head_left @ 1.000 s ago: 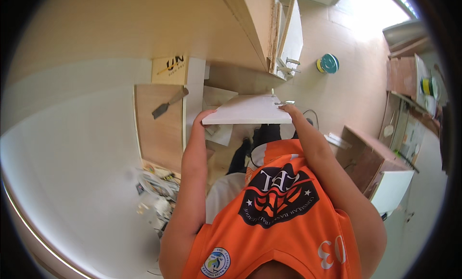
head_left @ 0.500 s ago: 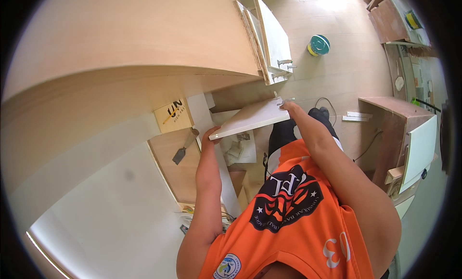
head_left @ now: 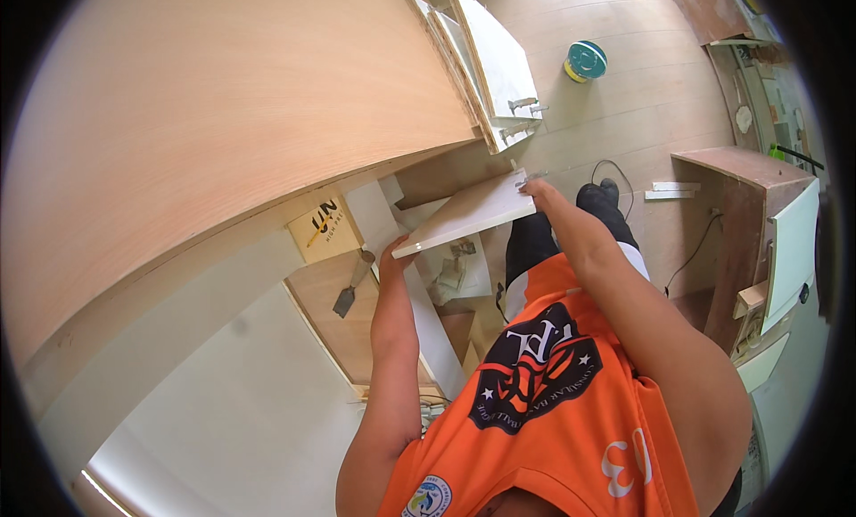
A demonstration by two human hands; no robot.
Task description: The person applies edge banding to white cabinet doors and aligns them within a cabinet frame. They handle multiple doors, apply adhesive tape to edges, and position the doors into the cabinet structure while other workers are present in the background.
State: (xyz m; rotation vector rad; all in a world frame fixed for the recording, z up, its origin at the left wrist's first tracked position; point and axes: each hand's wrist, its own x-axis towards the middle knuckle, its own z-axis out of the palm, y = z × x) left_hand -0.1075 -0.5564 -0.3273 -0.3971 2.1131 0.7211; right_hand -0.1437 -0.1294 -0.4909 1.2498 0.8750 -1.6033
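Observation:
A white cabinet door panel (head_left: 468, 215) is held tilted between my two hands, in front of my legs. My left hand (head_left: 395, 253) grips its left end, with the fingers mostly hidden behind the panel. At the opposite end my right hand (head_left: 536, 192) is closed on the edge, beside a metal hinge (head_left: 532, 178) fixed there. Below and left of my left hand, a putty knife (head_left: 355, 285) with a wide dark blade lies on a wooden surface (head_left: 312, 289).
A large wooden panel (head_left: 223, 89) spans the upper left. Several white door panels with hinges (head_left: 495, 57) lean beyond it. A teal-lidded bucket (head_left: 586, 60) stands on the floor. To the right are a wooden cabinet (head_left: 740, 191), white strips (head_left: 672, 190) and a cable (head_left: 691, 263).
The view has shifted slightly, so the surroundings appear displaced. Both hands keep their hold on the door panel, which stays at nearly the same tilt.

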